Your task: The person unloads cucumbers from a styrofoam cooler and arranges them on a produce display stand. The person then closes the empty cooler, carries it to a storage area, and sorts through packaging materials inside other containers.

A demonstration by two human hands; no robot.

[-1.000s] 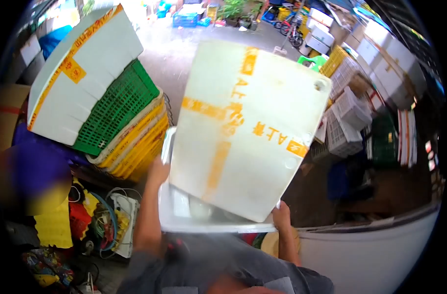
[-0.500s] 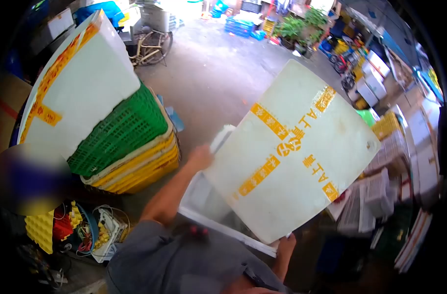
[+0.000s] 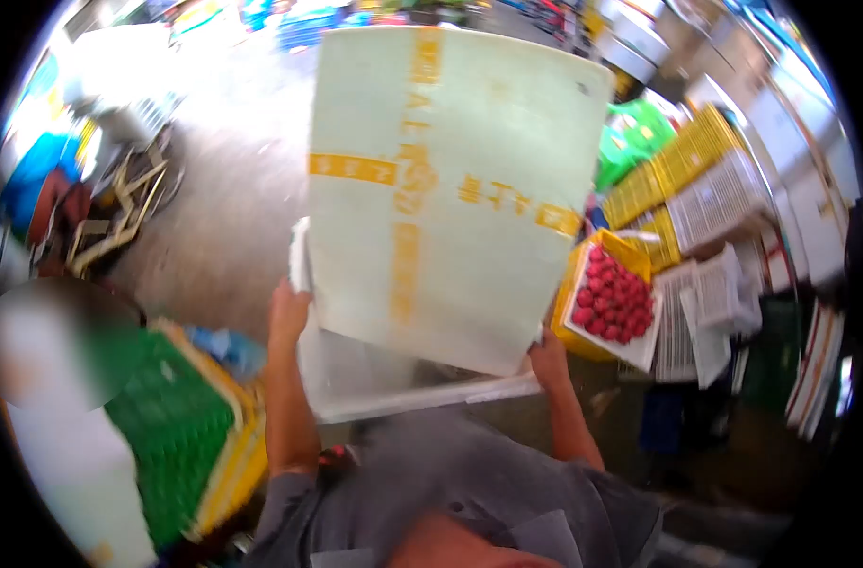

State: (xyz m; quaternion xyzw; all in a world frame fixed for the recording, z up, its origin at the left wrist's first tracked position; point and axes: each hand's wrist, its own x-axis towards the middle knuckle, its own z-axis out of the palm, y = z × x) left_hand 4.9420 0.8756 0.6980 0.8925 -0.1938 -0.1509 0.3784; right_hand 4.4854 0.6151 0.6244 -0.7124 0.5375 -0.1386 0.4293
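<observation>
In front of my body I carry a white foam box, its inside partly showing. A large white foam lid with yellow printed tape lies askew over it, so that a gap shows along the near side. My left hand is closed around the box's left rim. At the right near corner my right hand grips the box edge, close to the lid's corner. Whether its fingers also press on the lid I cannot tell.
A yellow crate with round red fruit stands to the right. Behind it are yellow and white crates. Green and yellow baskets sit at lower left, and a bicycle beyond them.
The view has turned right with the box and lid, which now sit squarer before me. The fruit crate has come into sight; the green basket and bicycle have slid left. Both hands keep hold.
</observation>
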